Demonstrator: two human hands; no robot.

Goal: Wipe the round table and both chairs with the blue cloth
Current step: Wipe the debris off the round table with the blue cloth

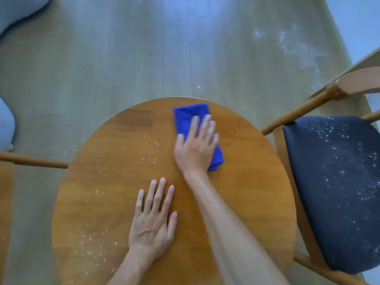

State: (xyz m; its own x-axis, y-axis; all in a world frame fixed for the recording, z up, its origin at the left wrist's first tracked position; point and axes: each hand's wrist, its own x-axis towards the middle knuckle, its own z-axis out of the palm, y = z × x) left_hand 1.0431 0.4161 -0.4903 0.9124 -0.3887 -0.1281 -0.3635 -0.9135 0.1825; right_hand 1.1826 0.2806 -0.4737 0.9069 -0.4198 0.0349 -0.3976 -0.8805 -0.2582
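Round wooden desk (246, 182) fills the centre and lower frame. Blue cloth (188, 116) lies folded on its upper middle, near the far rim. Right hand (195, 149) presses flat on the cloth, fingers (205, 124) straight and slightly spread, not curled round it. Left hand (153, 221) rests flat on bare wood in the lower centre, fingers straight, slightly apart, holding nothing.

Progress, judged from the crumbs: white specks (90, 241) are scattered over the left half of the desk, from just left of the cloth down to the lower left edge. The right half looks mostly free of specks, so roughly half the top appears wiped; the left half is left.

Right chair (339, 182), at the right edge of frame, has a dark seat covered in white specks, so it looks not yet wiped. The second chair (30, 161) shows only as a wooden rail and frame at the left edge; its seat is out of view, state cannot be told. White residue (298, 50) also marks the floor in the upper right; not part of the task.

Overall: early stage, desk partly done, both chairs probably pending.
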